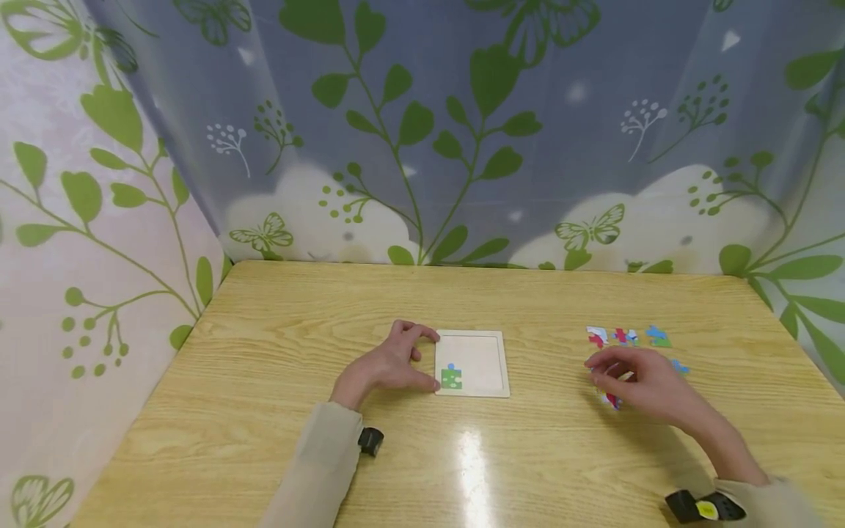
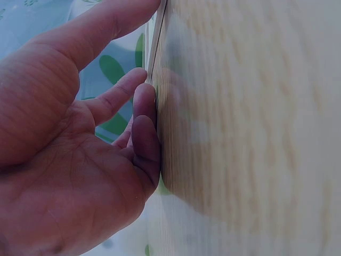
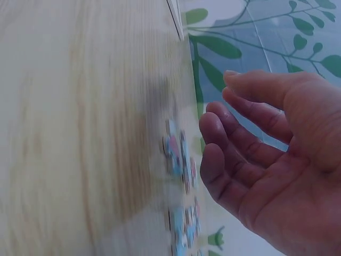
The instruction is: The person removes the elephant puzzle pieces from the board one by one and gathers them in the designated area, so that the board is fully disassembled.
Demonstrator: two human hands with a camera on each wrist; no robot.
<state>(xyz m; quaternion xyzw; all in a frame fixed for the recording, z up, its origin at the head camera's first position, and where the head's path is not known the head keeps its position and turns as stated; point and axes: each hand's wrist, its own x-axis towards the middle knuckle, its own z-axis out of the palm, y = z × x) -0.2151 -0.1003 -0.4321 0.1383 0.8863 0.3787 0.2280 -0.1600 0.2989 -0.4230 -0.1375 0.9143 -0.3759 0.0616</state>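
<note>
A square white puzzle board (image 1: 478, 359) lies mid-table, with a green and blue puzzle piece (image 1: 452, 378) in its lower left corner. My left hand (image 1: 394, 363) is at the board's left side, thumb and index fingertip spread apart and touching that edge near its two corners. In the left wrist view the other fingers (image 2: 145, 141) are bent beside the tabletop. My right hand (image 1: 637, 381) hovers over loose puzzle pieces at the right, its fingers loosely bent. The right wrist view shows nothing between the thumb and fingers. The hand hides part of the pieces.
Several puzzle pieces (image 1: 657, 336) lie on the wooden table (image 1: 297, 308) beyond the right hand. A red and white piece (image 1: 612, 400) shows below its fingers. A leaf-patterned curtain (image 1: 422, 147) hangs along the table's back edge.
</note>
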